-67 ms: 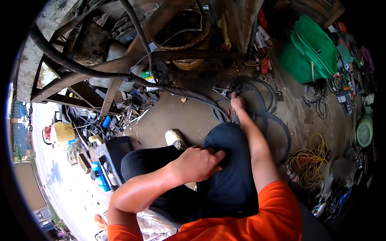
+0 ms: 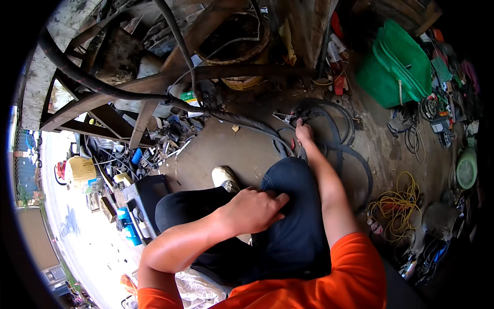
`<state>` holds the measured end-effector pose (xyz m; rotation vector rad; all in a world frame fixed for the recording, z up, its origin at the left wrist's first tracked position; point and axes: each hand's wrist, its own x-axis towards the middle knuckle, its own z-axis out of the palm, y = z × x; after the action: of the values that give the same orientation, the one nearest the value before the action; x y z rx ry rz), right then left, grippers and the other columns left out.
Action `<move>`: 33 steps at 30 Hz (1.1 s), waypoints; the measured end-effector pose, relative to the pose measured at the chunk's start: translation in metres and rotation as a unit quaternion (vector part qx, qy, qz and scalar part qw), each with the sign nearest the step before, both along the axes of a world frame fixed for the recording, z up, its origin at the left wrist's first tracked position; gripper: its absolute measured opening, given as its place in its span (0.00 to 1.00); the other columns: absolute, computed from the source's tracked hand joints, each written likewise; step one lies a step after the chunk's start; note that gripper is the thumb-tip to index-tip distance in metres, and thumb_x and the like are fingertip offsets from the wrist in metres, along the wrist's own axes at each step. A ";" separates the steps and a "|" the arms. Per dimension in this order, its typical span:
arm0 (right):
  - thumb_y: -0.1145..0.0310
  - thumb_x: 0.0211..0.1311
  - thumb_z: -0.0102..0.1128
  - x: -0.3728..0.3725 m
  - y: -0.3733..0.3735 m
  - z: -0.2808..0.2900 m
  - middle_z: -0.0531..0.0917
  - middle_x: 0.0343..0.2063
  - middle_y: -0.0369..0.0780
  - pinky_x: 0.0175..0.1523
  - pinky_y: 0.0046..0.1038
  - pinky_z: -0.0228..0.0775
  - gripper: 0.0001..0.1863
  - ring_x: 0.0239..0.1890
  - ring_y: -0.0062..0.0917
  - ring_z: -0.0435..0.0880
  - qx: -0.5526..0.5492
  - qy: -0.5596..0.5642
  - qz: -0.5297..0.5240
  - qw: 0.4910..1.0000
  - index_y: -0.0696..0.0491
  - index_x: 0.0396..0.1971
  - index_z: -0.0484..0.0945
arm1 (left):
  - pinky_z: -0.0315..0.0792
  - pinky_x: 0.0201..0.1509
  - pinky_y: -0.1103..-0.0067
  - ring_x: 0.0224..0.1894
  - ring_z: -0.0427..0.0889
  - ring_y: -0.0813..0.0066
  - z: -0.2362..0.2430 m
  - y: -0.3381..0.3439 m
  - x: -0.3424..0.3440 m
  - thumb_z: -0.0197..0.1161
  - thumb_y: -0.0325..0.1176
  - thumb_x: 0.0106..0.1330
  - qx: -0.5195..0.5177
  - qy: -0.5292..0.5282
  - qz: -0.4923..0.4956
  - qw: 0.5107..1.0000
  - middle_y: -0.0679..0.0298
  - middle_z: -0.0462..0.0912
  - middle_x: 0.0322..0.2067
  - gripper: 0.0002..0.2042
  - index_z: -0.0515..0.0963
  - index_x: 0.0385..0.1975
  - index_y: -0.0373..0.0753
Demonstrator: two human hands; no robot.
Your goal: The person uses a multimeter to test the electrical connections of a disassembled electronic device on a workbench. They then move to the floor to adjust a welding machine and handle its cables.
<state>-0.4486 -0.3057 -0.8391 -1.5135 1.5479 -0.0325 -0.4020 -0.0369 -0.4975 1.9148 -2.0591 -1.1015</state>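
Nothing moved much since before. L hand (image 2: 253,210) rests flat, fingers loose, on knee (image 2: 288,177). R hand (image 2: 303,133) pinches black rubber tube (image 2: 339,147).

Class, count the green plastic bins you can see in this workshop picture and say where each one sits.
1: one green plastic bin stands on the floor at the upper right, beyond the right hand that reaches to the black rubber tube. Clutter there may hide others.

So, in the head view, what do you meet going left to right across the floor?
Yellow sack → blue containers → left hand → right hand on the black rubber tube → yellow cord → green crate.
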 end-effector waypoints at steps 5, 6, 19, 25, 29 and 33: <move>0.40 0.69 0.37 0.004 0.002 0.004 0.83 0.21 0.46 0.22 0.35 0.72 0.35 0.17 0.35 0.82 -0.005 0.017 -0.001 1.000 0.59 0.33 0.80 | 0.77 0.37 0.64 0.32 0.84 0.52 0.000 0.001 0.001 0.59 0.42 0.67 -0.001 -0.002 -0.001 1.000 0.52 0.82 0.31 0.19 0.72 0.52 0.38; 0.40 0.69 0.37 0.005 0.002 0.004 0.83 0.21 0.46 0.22 0.35 0.72 0.35 0.18 0.35 0.82 -0.008 0.018 -0.001 1.000 0.59 0.33 0.80 | 0.77 0.37 0.64 0.32 0.84 0.52 0.000 0.001 0.001 0.59 0.42 0.67 0.000 -0.002 -0.001 1.000 0.52 0.82 0.31 0.19 0.72 0.52 0.38; 0.43 0.64 0.56 -0.065 0.006 0.024 0.73 0.17 0.34 0.16 0.24 0.63 0.23 0.14 0.19 0.73 0.069 -0.221 -0.114 0.966 0.50 0.30 0.71 | 0.78 0.40 0.66 0.37 0.83 0.51 0.005 0.000 0.000 0.58 0.44 0.67 0.016 -0.016 -0.001 1.000 0.52 0.82 0.35 0.20 0.71 0.54 0.41; 0.70 0.61 0.63 -0.178 0.017 0.012 0.76 0.22 0.35 0.23 0.27 0.71 0.08 0.20 0.22 0.77 0.081 -0.362 -0.310 0.875 0.53 0.35 0.73 | 0.77 0.41 0.66 0.36 0.83 0.52 0.027 -0.003 -0.005 0.59 0.44 0.67 -0.002 -0.052 -0.019 0.998 0.53 0.82 0.37 0.21 0.70 0.57 0.43; 0.68 0.60 0.65 -0.243 0.015 -0.032 0.79 0.29 0.37 0.36 0.32 0.75 0.10 0.30 0.27 0.81 0.124 -0.319 -0.404 0.848 0.51 0.39 0.75 | 0.73 0.48 0.68 0.38 0.81 0.56 0.056 -0.009 -0.006 0.61 0.43 0.65 -0.006 -0.022 -0.046 0.999 0.56 0.82 0.36 0.24 0.69 0.59 0.40; 0.55 0.60 0.65 -0.259 0.012 -0.003 0.81 0.24 0.37 0.25 0.29 0.73 0.16 0.22 0.26 0.81 0.114 -0.026 -0.194 0.974 0.54 0.26 0.78 | 0.73 0.48 0.69 0.38 0.81 0.57 0.049 -0.017 0.002 0.64 0.41 0.63 0.008 0.083 -0.007 0.996 0.58 0.81 0.35 0.24 0.72 0.57 0.39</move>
<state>-0.7079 -0.2934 -0.8426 -1.0088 1.7197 -0.1138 -0.3999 -0.0542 -0.4487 1.7518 -1.9827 -1.2385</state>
